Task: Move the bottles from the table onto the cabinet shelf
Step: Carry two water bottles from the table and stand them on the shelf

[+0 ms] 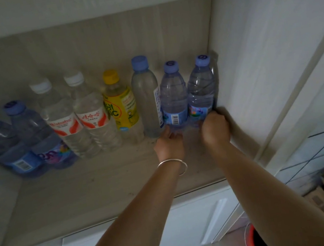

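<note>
Placing step: left hand and right hand clamped on two blue bottles' bases, shelf at 3 o'clock. Next: release, withdraw.

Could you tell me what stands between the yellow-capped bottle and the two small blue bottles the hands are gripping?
In the head view, one tall clear bottle with a blue cap stands there, upright.

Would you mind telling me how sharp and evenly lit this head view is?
Head view: dim inside the cabinet shelf; the two leftmost blue bottles smear with blur; wide-angle bending tilts them outward; the yellow bottle label stays legible; both hands look soft.
</note>
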